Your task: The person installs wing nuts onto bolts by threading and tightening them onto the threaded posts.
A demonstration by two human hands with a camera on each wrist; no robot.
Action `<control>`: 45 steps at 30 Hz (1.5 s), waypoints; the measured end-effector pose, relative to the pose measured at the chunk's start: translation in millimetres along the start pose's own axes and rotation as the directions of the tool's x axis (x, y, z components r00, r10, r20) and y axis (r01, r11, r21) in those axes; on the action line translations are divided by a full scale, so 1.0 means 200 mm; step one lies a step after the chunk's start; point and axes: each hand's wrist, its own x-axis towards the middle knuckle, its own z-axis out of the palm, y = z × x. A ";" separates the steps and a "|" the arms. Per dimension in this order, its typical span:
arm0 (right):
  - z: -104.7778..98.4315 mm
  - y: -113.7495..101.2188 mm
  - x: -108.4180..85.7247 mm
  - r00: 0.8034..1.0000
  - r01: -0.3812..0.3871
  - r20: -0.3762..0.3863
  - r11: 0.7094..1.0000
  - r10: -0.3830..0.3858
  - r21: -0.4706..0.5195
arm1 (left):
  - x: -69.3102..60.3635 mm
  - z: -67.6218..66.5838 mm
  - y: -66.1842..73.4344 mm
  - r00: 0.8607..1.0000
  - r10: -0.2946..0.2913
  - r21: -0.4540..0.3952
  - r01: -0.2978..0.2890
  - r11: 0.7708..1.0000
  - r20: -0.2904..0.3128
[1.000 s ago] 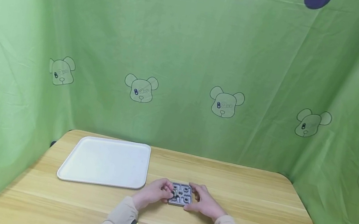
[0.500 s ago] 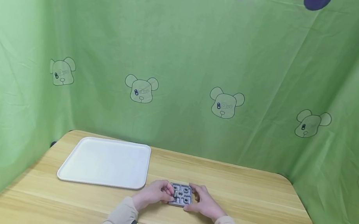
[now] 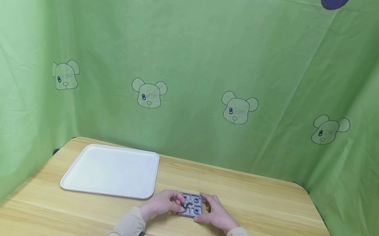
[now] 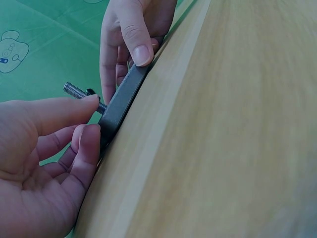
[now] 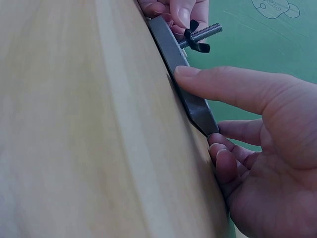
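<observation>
A square grey metal plate [image 3: 194,215] with round recesses lies on the table. From its near left part a threaded stud [image 5: 214,29] rises, carrying a black wing nut [image 5: 200,47] partway along it. My left hand [image 3: 162,202] is at the plate's left side, its thumb and a finger pinching the wing nut, which they mostly cover in the left wrist view. Along the right edge, my right hand [image 3: 217,214] grips the plate, the thumb on the near side and fingers at the far corner.
A white rectangular tray [image 3: 107,193] lies at the back left of the wooden table [image 3: 254,200]. Green printed curtains [image 3: 200,53] hang behind and on both sides.
My left fingers have shifted slightly around the wing nut, which shows at a different angle. The plate and my right hand have stayed in place.
</observation>
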 end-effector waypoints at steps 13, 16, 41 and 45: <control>0.01 0.00 0.01 1.000 -0.011 -0.019 1.000 0.010 -0.016 | 0.01 0.00 -0.01 1.000 0.003 0.045 -0.002 0.999 -0.019; 0.01 0.00 0.01 1.000 -0.003 -0.018 1.000 0.003 -0.026 | 0.01 0.00 -0.01 1.000 0.005 0.034 -0.004 0.999 -0.019; 0.00 -0.01 0.00 1.000 -0.004 -0.004 1.000 0.004 -0.022 | 0.01 0.00 -0.03 1.000 0.006 -0.006 -0.006 1.000 0.008; 0.00 -0.01 0.00 1.000 0.000 -0.006 1.000 0.000 -0.020 | 0.02 0.00 -0.03 1.000 0.004 0.000 -0.004 1.000 0.002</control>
